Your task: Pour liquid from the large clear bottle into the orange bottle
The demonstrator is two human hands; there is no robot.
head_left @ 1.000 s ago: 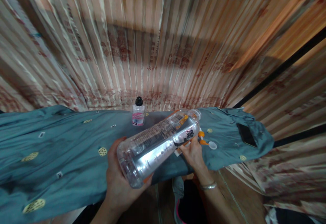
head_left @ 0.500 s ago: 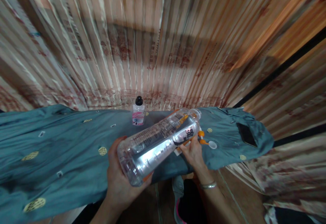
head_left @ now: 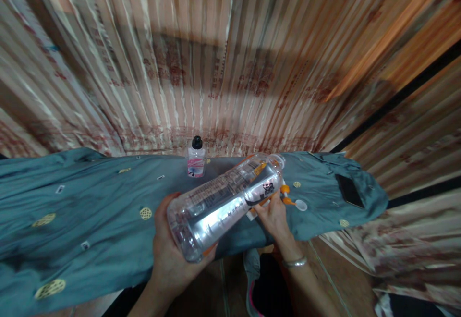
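A large clear plastic bottle (head_left: 223,206) with a silver label and dark print is held tilted in front of me, its uncapped neck pointing up to the right. My left hand (head_left: 176,254) wraps round its base. At the shoulder end, my right hand (head_left: 275,216) grips it from below; its fingertips are partly hidden behind the bottle. Just beyond the right hand are an orange plastic piece (head_left: 285,190) and a round white cap-like disc (head_left: 301,205). What they belong to is mostly hidden. A small clear bottle (head_left: 196,158) with a black cap and pink label stands upright behind.
A green patterned cloth (head_left: 108,201) covers the narrow table. A dark phone (head_left: 349,190) lies near its right end. Striped curtains (head_left: 201,67) hang close behind, and a black pole (head_left: 399,93) slants at the right. Below is a shoe (head_left: 251,269) on the floor.
Almost nothing differs. The view has shifted very slightly, while both hands keep the same hold on the large bottle.
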